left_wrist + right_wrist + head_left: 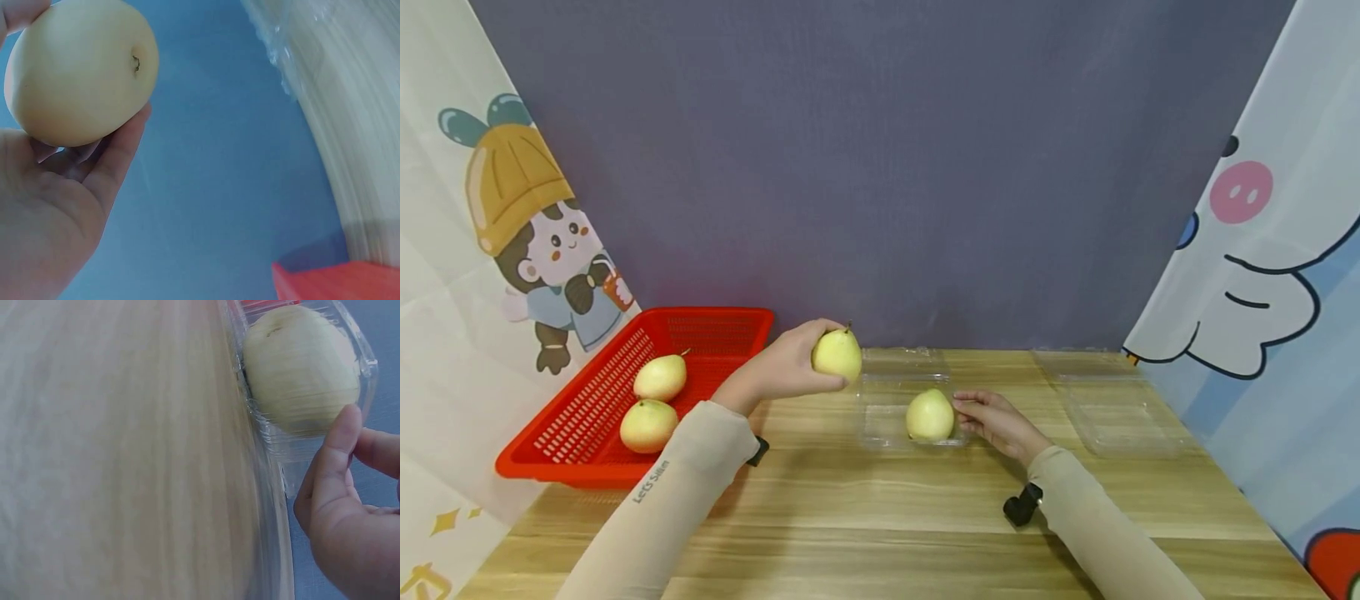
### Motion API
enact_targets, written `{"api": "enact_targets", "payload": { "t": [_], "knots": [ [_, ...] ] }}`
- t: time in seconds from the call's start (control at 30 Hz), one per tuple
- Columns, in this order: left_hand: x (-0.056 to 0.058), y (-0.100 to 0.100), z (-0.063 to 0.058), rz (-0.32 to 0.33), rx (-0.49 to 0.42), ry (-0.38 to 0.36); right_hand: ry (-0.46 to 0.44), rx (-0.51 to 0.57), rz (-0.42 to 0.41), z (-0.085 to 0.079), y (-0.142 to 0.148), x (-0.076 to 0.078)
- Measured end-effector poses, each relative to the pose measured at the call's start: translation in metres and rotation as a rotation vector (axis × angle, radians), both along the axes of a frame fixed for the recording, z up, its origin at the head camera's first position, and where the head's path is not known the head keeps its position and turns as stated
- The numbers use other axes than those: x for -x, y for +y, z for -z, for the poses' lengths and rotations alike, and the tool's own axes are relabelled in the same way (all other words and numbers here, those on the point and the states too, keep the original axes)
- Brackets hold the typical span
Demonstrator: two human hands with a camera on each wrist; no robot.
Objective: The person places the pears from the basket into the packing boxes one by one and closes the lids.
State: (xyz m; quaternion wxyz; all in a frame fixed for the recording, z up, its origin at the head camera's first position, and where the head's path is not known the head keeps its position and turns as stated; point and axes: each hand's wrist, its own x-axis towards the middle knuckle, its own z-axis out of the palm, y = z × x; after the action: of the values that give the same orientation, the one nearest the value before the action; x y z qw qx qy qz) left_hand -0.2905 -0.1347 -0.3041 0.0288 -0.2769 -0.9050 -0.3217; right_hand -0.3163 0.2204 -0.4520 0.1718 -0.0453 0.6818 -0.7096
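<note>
My left hand (793,362) grips a yellow-green pear (837,356) in the air, between the red basket and a clear plastic box (880,421). The left wrist view shows that pear (81,72) close up, with fingers curled round it. Another pear (930,415) sits inside the box, toward its right side. At the box's right edge, my right hand (1000,423) pinches the rim between thumb and fingertips. The right wrist view shows the boxed pear (303,372) behind the transparent wall, just beyond the thumb.
A red slotted basket (730,333) stands at the left with two pears, one pear (660,378) behind the other pear (649,426). Another clear plastic box (1123,417) lies open on the right of the wooden table (865,533). A grey-blue backdrop (887,167) rises behind.
</note>
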Motion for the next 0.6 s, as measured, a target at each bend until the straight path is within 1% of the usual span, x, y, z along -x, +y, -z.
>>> {"api": "enact_targets", "payload": {
  "t": [0.23, 0.5, 0.6],
  "knots": [
    [0.001, 0.015, 0.009, 0.038, -0.005, 0.021, 0.002, 0.001, -0.001, -0.001, -0.001, 0.000],
    [0.004, 0.031, 0.024, 0.042, -0.026, 0.028, -0.006, 0.005, 0.005, -0.002, -0.001, -0.001],
    [0.005, 0.037, 0.031, 0.040, -0.031, 0.032, 0.002, 0.002, -0.006, -0.001, -0.001, -0.001]
  ]
}}
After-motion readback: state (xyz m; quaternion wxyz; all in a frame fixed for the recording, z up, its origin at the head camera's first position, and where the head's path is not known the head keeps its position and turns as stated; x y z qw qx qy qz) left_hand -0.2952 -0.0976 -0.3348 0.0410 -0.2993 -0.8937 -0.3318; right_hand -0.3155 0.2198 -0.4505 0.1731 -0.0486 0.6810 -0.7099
